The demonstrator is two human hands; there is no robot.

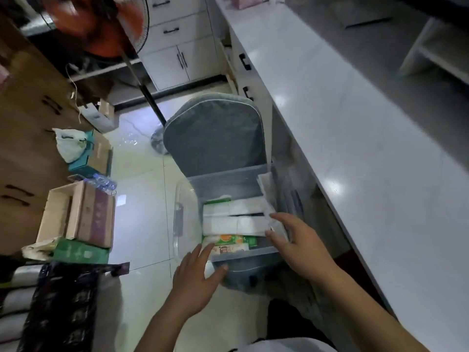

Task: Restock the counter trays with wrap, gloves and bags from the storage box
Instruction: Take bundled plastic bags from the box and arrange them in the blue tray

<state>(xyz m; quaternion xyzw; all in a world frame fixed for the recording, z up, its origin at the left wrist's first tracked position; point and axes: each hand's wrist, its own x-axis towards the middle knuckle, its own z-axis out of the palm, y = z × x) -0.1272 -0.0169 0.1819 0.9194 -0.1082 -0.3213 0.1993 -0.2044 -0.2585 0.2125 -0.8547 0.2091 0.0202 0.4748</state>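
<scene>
Storage box is seen set on the seat of a grey cushioned chair, directly under and ahead of both sets of fingers. It is found well filled: two long white cartons are laid side by side just beyond the fingertips, and a green and orange packet is wedged between the cartons and the near wall. Pale flat packets are stood against the right wall, beyond the right fingertips.

The left hand is held open, its fingers straight and spread, the tips at the near left corner of the box; nothing is held. The right hand is also spread and relaxed, its fingertips laid against the pale packets and its thumb close to the end of the nearer carton; no closed grip is shown.

The task is judged to be at its start: nothing has been lifted out, and everything is left to be carried across. No trays can be made out in view.

To the right of the right hand a white glossy counter is run along the room. To the left of the left hand pale shiny floor tiles, open cardboard boxes and a water bottle are seen. Far beyond the fingers white cabinets and a standing fan are placed.
</scene>
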